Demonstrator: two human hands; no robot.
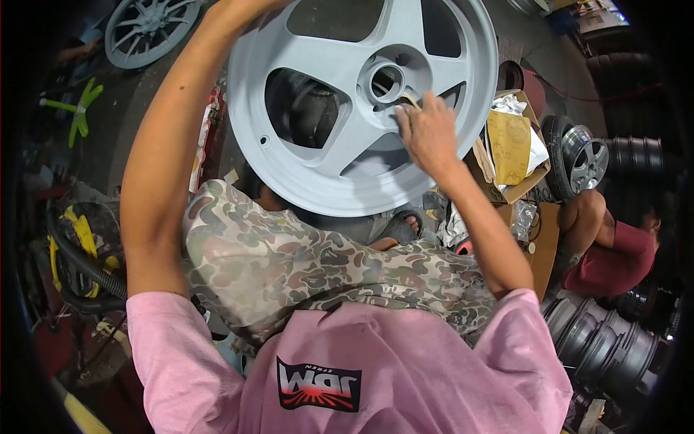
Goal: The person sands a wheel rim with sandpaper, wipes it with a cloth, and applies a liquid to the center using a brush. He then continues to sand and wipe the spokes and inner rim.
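A grey five-spoke wheel rim stands tilted in front of my knees, its matte face toward me. My right hand is at its hub, fingers closed on a small folded piece of sandpaper, whose tan edge shows by the lug holes. The fingertips press near the base of a lower spoke. My left arm reaches up along the rim's left side. Only the wrist end of my left hand shows at the top edge; its fingers are out of the frame.
Right of the rim stands a cardboard box with paper and a tan sheet. Beyond are a tyre with a wheel, a crouching person in a red shirt and stacked rims. Another grey wheel lies upper left, near a green stand.
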